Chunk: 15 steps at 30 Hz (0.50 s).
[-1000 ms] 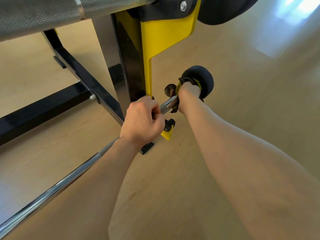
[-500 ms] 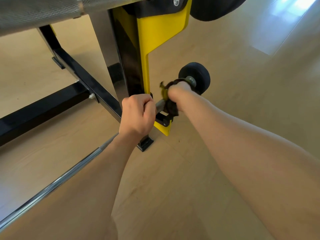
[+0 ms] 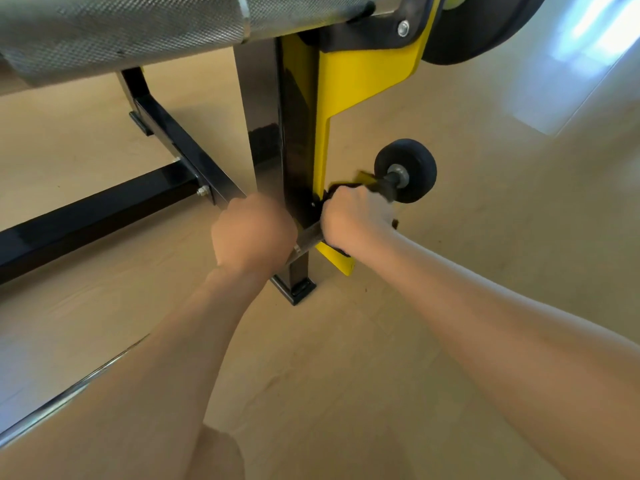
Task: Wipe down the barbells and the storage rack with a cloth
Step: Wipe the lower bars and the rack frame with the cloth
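Chrome lower barbell (image 3: 307, 239): lies on a slant from the lower left, under the left forearm, up and to the right past the rack's foot. It ends at a small black end weight (image 3: 410, 169).
Dark cloth (image 3: 363, 177): has a yellow edge and is bunched round the bar between the rack post and the end weight. Most of it is hidden inside the fist.
Grip, right hand (image 3: 356, 220): fingers curled tight round the cloth and the bar beneath it, just short of the end weight.
Grip, left hand (image 3: 252, 233): fist closed on the bare shaft on the near side of the post, apparently steadying it. Blurred.
Black storage rack (image 3: 277, 133): the upright with its yellow plate (image 3: 346, 81) stands between the two fists, with its foot on the wooden floor (image 3: 450, 306).
Knurled upper barbell (image 3: 138, 29): rests across the top of the rack with no hand on it.
Key relation: the bar's long axis points away from the person and to the right, so a wiping stroke has to run along that line. The right hand is the nearer one to the unwiped end. The end weight blocks it on the far side and the post on the near side.
Step in hand: probably rubbing the short end section of the lower bar.
Left to do: judging by this, the long shaft, the upper bar and the frame.
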Available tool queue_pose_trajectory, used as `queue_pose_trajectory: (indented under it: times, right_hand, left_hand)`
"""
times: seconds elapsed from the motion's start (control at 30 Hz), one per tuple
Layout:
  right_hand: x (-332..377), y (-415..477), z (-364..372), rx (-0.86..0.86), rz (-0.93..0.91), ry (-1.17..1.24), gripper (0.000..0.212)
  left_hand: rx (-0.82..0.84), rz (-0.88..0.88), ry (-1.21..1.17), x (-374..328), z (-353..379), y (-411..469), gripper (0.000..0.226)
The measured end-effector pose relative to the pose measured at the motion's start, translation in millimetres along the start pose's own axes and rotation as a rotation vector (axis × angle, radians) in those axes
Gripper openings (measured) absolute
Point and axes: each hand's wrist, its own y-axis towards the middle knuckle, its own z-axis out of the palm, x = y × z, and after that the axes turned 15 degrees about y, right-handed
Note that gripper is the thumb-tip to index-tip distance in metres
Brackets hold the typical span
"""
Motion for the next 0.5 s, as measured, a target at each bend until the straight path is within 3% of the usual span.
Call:
queue_pose_trajectory:
  times: [0.17,0.37,0.5]
  right_hand:
    - [-0.3,-18.9,25.2,-0.031,0.031,0.036,0.053]
    - [18.2,-84.0,30.0,-0.178,-0.285,0.134,0.047]
    - [38.1,-121.0,46.2,-0.055,-0.522,0.156,0.051]
  left_hand:
    - [0.021,-0.107,-0.082,-16.5,9.8,-2.9,0.03]
    - [0.066,-0.194,-0.392,-9.0,1.2,0.9,0.032]
    - [0.124,-0.344,-0.469,1.1,-12.7,8.9,0.033]
